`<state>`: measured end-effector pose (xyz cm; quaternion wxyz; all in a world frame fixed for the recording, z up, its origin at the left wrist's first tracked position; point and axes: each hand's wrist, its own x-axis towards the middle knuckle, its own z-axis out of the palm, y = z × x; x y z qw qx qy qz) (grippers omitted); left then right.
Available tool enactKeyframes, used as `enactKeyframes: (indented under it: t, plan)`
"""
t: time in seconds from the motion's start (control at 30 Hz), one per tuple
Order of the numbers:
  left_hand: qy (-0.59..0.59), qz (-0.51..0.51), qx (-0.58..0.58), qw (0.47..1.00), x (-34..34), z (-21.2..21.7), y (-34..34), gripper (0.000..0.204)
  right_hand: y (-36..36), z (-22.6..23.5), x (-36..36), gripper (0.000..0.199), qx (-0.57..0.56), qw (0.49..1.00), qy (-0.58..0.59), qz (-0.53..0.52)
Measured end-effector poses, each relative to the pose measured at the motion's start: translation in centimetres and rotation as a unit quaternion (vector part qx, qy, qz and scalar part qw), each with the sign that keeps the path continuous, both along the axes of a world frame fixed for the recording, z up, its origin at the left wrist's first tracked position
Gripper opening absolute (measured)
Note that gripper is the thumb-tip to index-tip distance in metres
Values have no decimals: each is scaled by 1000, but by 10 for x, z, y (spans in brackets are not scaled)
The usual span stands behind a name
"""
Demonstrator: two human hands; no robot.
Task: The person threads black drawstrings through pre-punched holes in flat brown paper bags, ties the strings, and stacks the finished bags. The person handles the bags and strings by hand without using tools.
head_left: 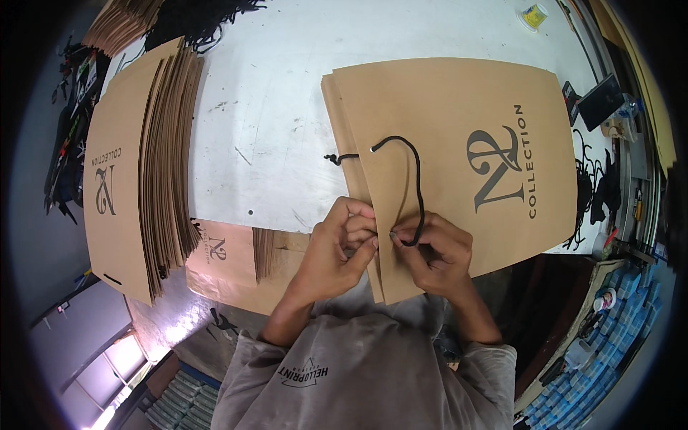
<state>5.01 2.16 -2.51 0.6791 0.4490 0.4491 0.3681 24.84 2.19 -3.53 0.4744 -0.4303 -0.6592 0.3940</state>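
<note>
A brown paper bag [444, 107] with dark printing lies flat before me, its open edge to the left. A black cord [418, 165] runs through an eyelet near that edge, its knotted end sticking out at the left. My right hand [437, 251] pinches the cord's other end against the bag, by the lower part of the edge. My left hand [340, 247] has its fingers curled at the bag's edge, the fingertips partly behind the paper. The second hole is hidden by my fingers.
A thick stack of brown bags [125, 172] stands at the left of the white table [258, 122], more bags [229, 251] lower down. Black cords [193, 21] lie at the far left, others [588, 186] at the right. A small yellow tub [532, 17] stands far right.
</note>
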Motion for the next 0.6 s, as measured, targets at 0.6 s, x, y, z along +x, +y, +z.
enactKeyframes:
  t: [0.6]
  plan:
    - [-106, 26, -171, 979, -10, 34, -6, 66, -20, 16, -10, 19, 39, 999, -4, 36]
